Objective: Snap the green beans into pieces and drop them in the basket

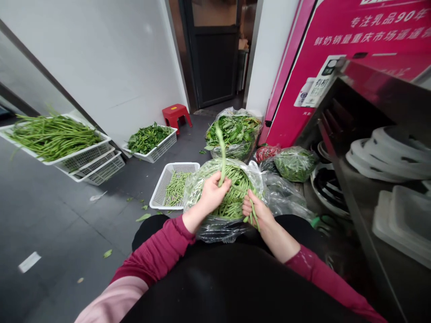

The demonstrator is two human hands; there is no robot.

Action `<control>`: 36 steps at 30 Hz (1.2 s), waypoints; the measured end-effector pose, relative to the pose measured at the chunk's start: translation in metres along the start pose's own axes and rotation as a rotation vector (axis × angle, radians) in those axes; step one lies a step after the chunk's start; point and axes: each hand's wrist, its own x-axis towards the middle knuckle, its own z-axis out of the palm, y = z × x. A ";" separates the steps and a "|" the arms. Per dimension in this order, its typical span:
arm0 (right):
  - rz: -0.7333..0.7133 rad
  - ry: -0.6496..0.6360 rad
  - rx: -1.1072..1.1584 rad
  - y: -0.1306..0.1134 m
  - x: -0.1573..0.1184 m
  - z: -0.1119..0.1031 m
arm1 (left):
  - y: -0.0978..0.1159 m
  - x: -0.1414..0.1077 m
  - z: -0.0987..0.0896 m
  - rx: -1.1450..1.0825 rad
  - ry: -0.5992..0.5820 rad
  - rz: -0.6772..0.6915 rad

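A clear plastic bag (pixel 220 233) full of green beans (pixel 232 208) stands open between my knees. Over its left part, my left hand (pixel 215 190) pinches one long green bean (pixel 222 150) that points upward. At the bag's right side my right hand (pixel 257 210) is closed around a few green beans (pixel 253 217), their ends sticking out below the fingers. Left of the bag, a white plastic basket (pixel 160 188) holds short pieces of bean (pixel 177 188).
Stacked white baskets (pixel 101 168) with long beans are at left, near a basket of leaves (pixel 161 150) and a red stool (pixel 176 115). Bagged leafy greens (pixel 235 130) stand ahead. A metal shelf (pixel 363 233) with white containers flanks my right side.
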 end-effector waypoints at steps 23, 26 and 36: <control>0.034 -0.135 -0.289 0.011 -0.027 0.013 | -0.048 -0.015 0.014 0.445 -0.194 -0.049; -0.206 -0.041 -0.409 0.014 -0.031 0.016 | -0.055 -0.011 0.014 0.632 -0.165 -0.048; -0.063 -0.124 -0.192 0.003 -0.002 0.001 | -0.050 -0.001 0.014 0.596 -0.473 -0.124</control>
